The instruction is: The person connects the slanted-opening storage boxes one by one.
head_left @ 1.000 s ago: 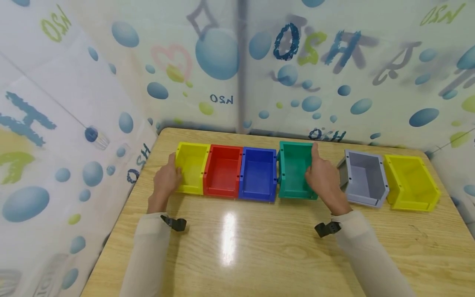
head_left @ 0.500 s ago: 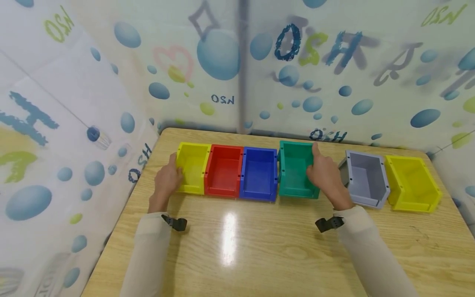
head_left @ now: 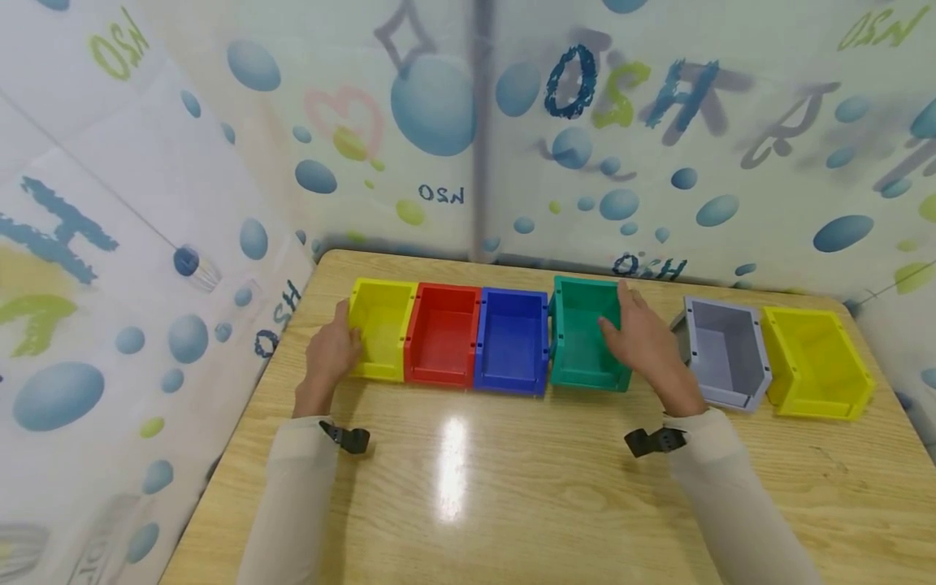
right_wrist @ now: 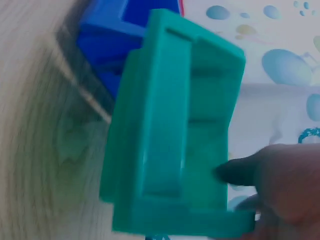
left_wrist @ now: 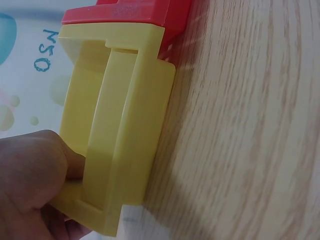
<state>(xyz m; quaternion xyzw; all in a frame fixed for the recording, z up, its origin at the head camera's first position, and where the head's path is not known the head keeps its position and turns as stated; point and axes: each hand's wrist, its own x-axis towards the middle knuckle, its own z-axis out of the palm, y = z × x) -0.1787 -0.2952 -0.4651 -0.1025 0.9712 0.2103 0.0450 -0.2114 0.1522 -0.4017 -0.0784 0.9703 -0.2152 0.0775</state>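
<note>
Your left hand (head_left: 331, 351) pinches the left wall of the left yellow storage bin (head_left: 386, 329), thumb inside, fingers outside. Your right hand (head_left: 647, 337) straddles the right wall of the green storage bin (head_left: 585, 345): thumb spread over the interior, fingers along the outer side. Cannot tell whether it grips.

Between your hands, one row: left yellow bin, then red storage bin (head_left: 442, 337) and blue storage bin (head_left: 510, 341), side by side and touching. Green bin just beside the blue; contact unclear. Its low front lip faces you.

To the right of your right hand, gray storage bin (head_left: 724, 353), apart from the green, with right yellow storage bin (head_left: 819, 357) close against it, both slightly angled.

All on wood-grain table (head_left: 526, 496). Pale sleeves (head_left: 296, 487), black wrist devices (head_left: 351, 440) on you. Behind: backdrop (head_left: 439, 223) printed with blue bubbles and lettering.
</note>
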